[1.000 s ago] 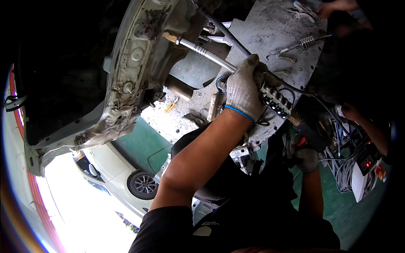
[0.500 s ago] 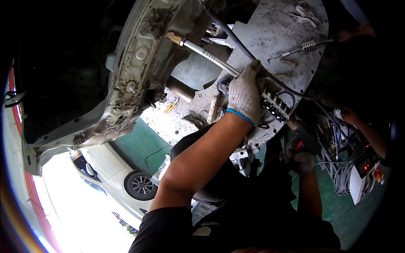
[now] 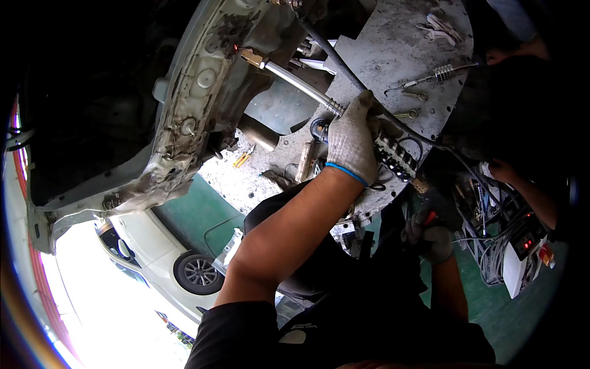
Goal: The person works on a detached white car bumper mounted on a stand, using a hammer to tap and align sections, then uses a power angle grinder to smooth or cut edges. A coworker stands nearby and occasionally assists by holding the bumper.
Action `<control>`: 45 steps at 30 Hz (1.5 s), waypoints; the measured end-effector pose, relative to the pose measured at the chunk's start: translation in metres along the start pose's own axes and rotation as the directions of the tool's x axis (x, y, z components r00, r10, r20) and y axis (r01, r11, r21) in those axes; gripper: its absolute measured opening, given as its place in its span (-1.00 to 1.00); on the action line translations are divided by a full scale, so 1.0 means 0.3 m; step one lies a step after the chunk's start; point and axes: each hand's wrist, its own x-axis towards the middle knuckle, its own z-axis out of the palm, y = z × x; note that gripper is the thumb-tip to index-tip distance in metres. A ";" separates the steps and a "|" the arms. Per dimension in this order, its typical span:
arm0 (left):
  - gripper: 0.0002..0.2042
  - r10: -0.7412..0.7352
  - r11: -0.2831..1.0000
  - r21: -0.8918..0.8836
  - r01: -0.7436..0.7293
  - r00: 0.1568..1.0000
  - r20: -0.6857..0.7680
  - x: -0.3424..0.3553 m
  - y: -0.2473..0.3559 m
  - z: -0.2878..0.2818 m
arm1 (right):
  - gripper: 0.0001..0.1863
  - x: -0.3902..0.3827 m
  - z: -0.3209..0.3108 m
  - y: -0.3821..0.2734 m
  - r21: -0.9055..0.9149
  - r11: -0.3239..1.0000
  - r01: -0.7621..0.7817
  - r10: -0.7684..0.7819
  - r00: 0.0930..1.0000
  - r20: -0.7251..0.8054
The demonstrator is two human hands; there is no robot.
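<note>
My left hand (image 3: 350,141), in a white knit glove with a blue cuff, is closed around a long silver tool (image 3: 301,86) with a ribbed sleeve. Its brass tip (image 3: 252,57) is at the rusty edge of a bare car body panel (image 3: 169,141), where a small red glow shows. Behind my left hand runs a finned dark section (image 3: 396,154). My gloved right hand (image 3: 433,237), lower right, is closed on the tool's dark handle (image 3: 445,215), which has a red part. A black cable (image 3: 338,58) passes diagonally by my left hand.
A pitted metal platform (image 3: 399,43) bears wrenches (image 3: 415,96), yellow pliers (image 3: 241,158) and a rag (image 3: 445,27). A white car (image 3: 141,243) stands lower left. Cables and a box with red display (image 3: 525,243) lie lower right. Another person's hand (image 3: 504,175) and arm are at right.
A red glow has appeared at the brass tip. The other person's upper hand has moved from the rag down and right. My hands have shifted only slightly.
</note>
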 end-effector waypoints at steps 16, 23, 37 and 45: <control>-0.75 -0.096 0.970 0.238 0.049 0.977 0.190 -0.101 -0.282 0.012 | -0.62 -0.289 -0.278 -0.014 -0.035 0.996 -0.086 0.087 0.996 0.015; -0.66 -0.028 0.995 0.099 0.022 0.998 0.063 -0.059 -0.127 0.047 | -0.58 -0.110 -0.097 0.005 0.012 0.998 0.058 -0.057 0.997 -0.046; -0.72 0.101 0.974 0.200 -0.109 0.994 0.049 0.001 0.001 -0.024 | -0.58 0.011 -0.036 0.068 0.038 0.999 -0.037 0.037 0.999 0.020; -0.70 0.019 0.993 0.117 -0.025 0.999 0.050 -0.022 0.018 -0.004 | -0.62 0.013 -0.032 0.039 0.022 1.000 -0.017 0.015 0.998 0.062</control>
